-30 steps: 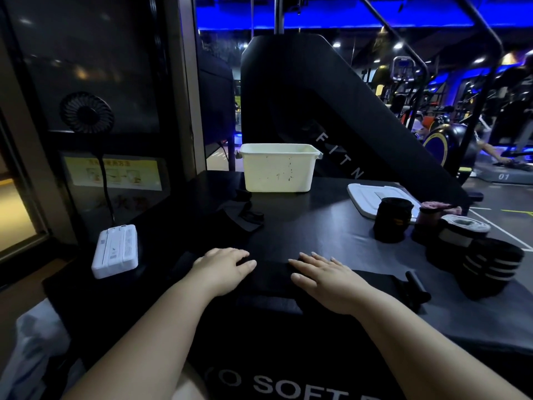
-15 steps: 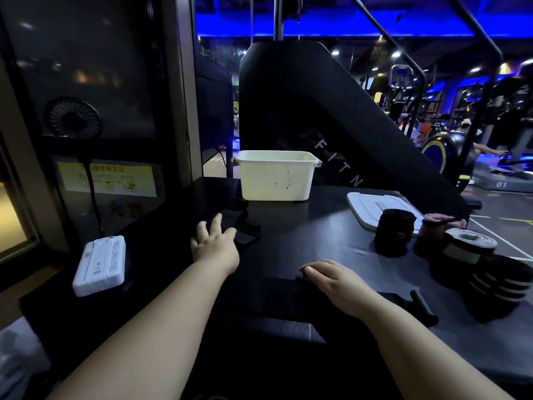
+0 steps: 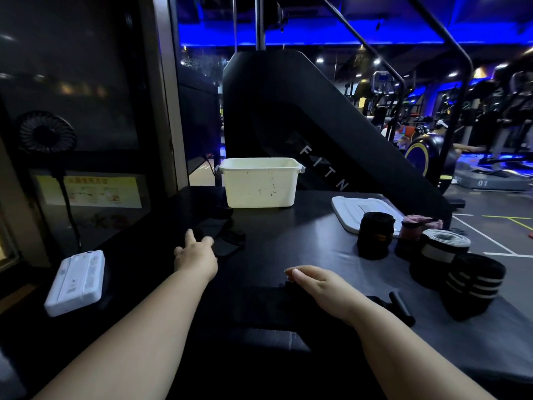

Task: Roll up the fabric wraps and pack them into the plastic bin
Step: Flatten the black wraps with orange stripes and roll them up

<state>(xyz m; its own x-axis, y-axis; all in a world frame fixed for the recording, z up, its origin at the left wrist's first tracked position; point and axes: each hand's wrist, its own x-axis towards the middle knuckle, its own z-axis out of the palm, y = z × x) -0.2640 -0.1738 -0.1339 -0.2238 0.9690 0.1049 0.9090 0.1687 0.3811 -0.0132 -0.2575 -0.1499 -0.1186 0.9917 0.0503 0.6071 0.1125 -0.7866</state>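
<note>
Left hand (image 3: 196, 256), fingers spread, is held just beside the crumpled black fabric wrap (image 3: 227, 239); right hand (image 3: 320, 284), relaxed, is laid on a flat black fabric strip (image 3: 259, 301).

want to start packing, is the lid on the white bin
No, the bin stands open; the lid lies on the table to its right.

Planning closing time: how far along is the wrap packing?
Done: four rolled fabric wraps stand at the right. In hand: the right hand rests on a flat black fabric wrap; the left hand reaches toward a crumpled black wrap. Left: rolling both, then packing everything; the cream plastic bin shows nothing above its rim.
</note>
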